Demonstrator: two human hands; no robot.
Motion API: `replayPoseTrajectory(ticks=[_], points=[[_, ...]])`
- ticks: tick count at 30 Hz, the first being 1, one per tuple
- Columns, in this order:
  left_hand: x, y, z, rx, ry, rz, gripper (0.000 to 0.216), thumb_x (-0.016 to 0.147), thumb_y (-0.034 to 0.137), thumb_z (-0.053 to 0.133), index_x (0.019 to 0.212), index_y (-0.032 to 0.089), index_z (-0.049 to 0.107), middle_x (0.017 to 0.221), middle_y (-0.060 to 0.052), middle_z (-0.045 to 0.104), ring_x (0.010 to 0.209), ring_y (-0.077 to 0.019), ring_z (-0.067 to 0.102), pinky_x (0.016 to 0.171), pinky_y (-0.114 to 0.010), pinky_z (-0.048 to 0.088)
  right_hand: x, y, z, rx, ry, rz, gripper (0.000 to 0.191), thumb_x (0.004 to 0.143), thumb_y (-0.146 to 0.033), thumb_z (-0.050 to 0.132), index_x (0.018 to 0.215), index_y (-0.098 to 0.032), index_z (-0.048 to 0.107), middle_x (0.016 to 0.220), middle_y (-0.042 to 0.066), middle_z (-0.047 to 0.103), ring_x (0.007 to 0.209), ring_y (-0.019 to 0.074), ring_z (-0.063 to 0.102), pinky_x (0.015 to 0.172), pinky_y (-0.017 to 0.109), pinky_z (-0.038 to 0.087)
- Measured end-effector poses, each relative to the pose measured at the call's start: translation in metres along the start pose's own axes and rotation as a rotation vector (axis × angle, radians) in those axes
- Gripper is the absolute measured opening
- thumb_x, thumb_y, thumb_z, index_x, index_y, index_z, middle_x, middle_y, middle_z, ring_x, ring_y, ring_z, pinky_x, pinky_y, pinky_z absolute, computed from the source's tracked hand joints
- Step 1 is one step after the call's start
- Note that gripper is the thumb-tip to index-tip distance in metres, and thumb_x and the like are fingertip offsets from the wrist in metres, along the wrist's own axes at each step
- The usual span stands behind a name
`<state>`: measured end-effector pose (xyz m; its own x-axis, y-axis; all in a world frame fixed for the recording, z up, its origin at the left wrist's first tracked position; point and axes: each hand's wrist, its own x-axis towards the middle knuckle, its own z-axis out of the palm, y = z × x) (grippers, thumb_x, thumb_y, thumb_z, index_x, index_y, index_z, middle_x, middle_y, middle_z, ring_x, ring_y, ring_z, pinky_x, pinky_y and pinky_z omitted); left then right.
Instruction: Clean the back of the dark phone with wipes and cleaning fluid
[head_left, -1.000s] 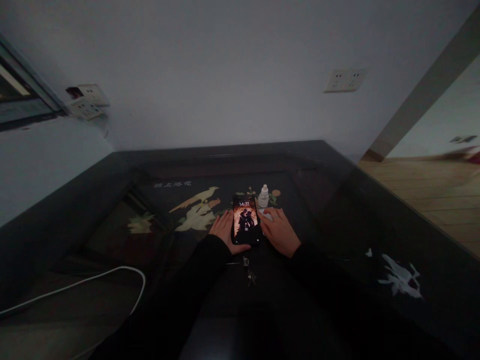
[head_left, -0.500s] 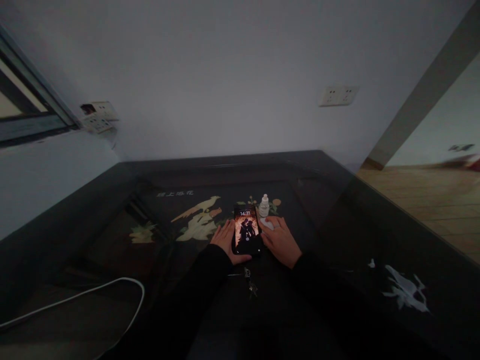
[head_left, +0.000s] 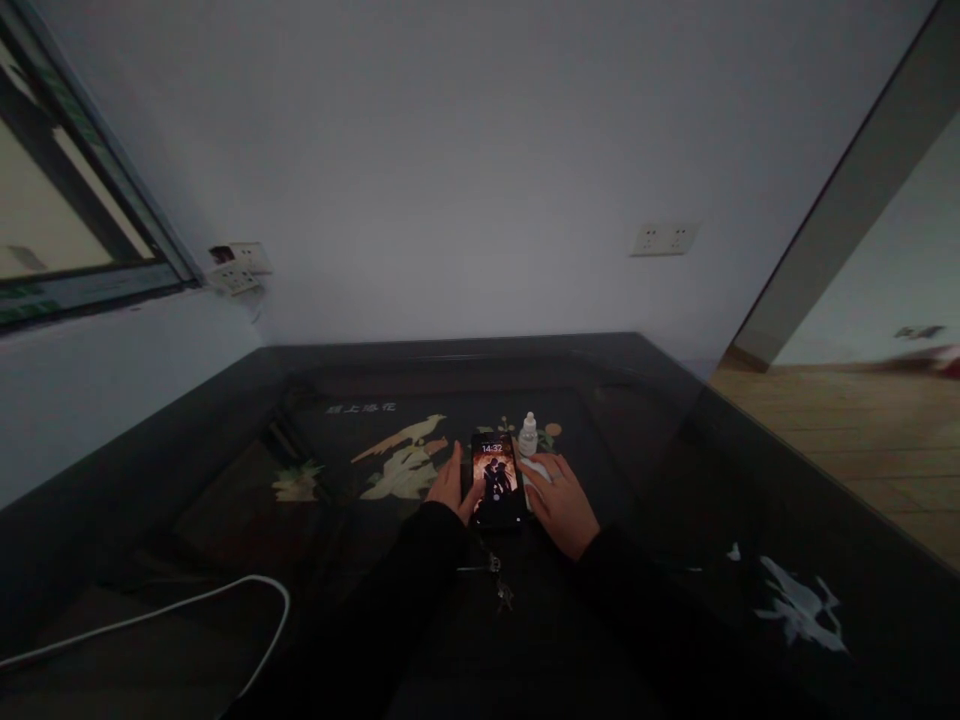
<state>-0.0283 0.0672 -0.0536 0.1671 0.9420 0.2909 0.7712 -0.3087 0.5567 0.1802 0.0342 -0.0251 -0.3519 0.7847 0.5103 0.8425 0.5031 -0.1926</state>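
Lying flat on the dark lacquered worktop (head_left: 225, 520) with its inlaid bird design, the lit black smartphone (head_left: 496, 480) sits between both hands: the left hand (head_left: 454, 483) rests against its left edge in a loose, open grip, and the right hand (head_left: 562, 500) lies flat just beside it, fingers spread over something small and white. A small white dropper bottle (head_left: 529, 434) stands upright just past the right fingertips, and I judge a careless nudge there could tip it, while the keys (head_left: 495, 575) near the phone's lower end could scratch it if it slid back.
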Motion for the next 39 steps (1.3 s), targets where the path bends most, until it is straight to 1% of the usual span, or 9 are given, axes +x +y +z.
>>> replayPoseTrajectory(ticks=[5,11,19,23,27,30,32,36,39], points=[[0.044,-0.006,0.005,-0.008,0.071,-0.052,0.053,0.084,0.035,0.030,0.129,0.008,0.036,0.127,-0.014,0.046,0.120,-0.0195,0.040,0.102,-0.036,0.028,-0.012,-0.011,-0.003,0.082,0.032,-0.059,0.033,0.083,-0.028,0.051,0.114,-0.020,0.055,0.114,0.011,0.052,0.110,0.0252,0.044,0.095,0.048,0.035],[0.068,0.001,0.010,-0.092,0.077,-0.139,0.025,0.078,0.031,0.048,0.098,0.023,0.061,0.119,-0.004,0.055,0.116,-0.0212,0.043,0.105,-0.043,0.020,-0.019,-0.032,-0.006,0.026,-0.059,-0.001,0.055,0.071,-0.029,0.066,0.123,-0.020,0.047,0.117,0.011,0.051,0.114,0.0276,0.041,0.098,0.049,0.032],[0.065,-0.014,0.000,-0.487,0.216,-0.313,0.007,0.075,0.022,0.053,0.079,0.017,0.056,0.084,-0.003,0.061,0.087,-0.0159,0.056,0.085,-0.030,0.041,-0.020,-0.026,-0.001,0.060,-0.025,0.075,0.072,0.068,-0.037,0.068,0.130,-0.016,0.038,0.118,0.014,0.049,0.113,0.0311,0.041,0.097,0.050,0.033],[0.054,-0.011,-0.009,-0.764,0.241,-0.376,0.014,0.073,0.024,0.056,0.085,0.016,0.056,0.081,-0.002,0.060,0.076,-0.0132,0.057,0.071,-0.023,0.045,-0.022,-0.025,0.003,0.045,-0.018,0.085,0.064,0.067,-0.038,0.069,0.124,-0.017,0.047,0.123,0.015,0.047,0.117,0.0324,0.037,0.097,0.051,0.033],[0.035,-0.005,-0.022,-1.027,0.176,-0.465,0.026,0.072,0.033,0.060,0.093,0.016,0.056,0.074,-0.001,0.061,0.057,-0.0122,0.056,0.054,-0.023,0.045,-0.022,-0.025,0.000,0.089,-0.024,0.069,0.055,0.063,-0.033,0.073,0.113,-0.016,0.057,0.125,0.014,0.047,0.121,0.0326,0.033,0.100,0.049,0.031],[0.024,-0.003,-0.031,-1.183,0.144,-0.549,0.026,0.071,0.031,0.062,0.092,0.018,0.054,0.069,0.001,0.058,0.047,-0.0106,0.054,0.045,-0.024,0.044,-0.021,-0.021,-0.005,0.279,0.026,0.098,0.046,0.066,-0.031,0.071,0.109,-0.018,0.060,0.124,0.013,0.048,0.119,0.0318,0.035,0.099,0.049,0.032],[0.018,-0.001,-0.035,-1.287,0.148,-0.590,0.024,0.070,0.028,0.062,0.090,0.019,0.052,0.068,0.003,0.057,0.049,-0.0106,0.056,0.049,-0.025,0.046,-0.022,-0.021,-0.008,0.535,0.051,0.180,0.041,0.072,-0.035,0.064,0.109,-0.020,0.059,0.120,0.013,0.051,0.114,0.0299,0.043,0.095,0.050,0.037],[0.000,0.014,-0.029,-1.491,0.175,-0.596,0.025,0.073,0.026,0.060,0.094,0.023,0.046,0.085,0.002,0.060,0.070,-0.0126,0.063,0.069,-0.029,0.050,-0.026,-0.032,-0.013,1.290,-0.090,0.466,0.048,0.080,-0.049,0.048,0.120,-0.022,0.045,0.102,0.010,0.059,0.086,0.0239,0.063,0.068,0.042,0.054],[-0.018,0.031,-0.021,-1.570,0.151,-0.572,0.037,0.067,0.029,0.066,0.095,0.027,0.043,0.091,0.003,0.060,0.076,-0.0155,0.064,0.073,-0.037,0.051,-0.027,-0.042,-0.017,1.595,-0.003,0.694,0.056,0.077,-0.051,0.053,0.124,-0.026,0.035,0.095,0.005,0.061,0.071,0.0206,0.066,0.056,0.035,0.055]])
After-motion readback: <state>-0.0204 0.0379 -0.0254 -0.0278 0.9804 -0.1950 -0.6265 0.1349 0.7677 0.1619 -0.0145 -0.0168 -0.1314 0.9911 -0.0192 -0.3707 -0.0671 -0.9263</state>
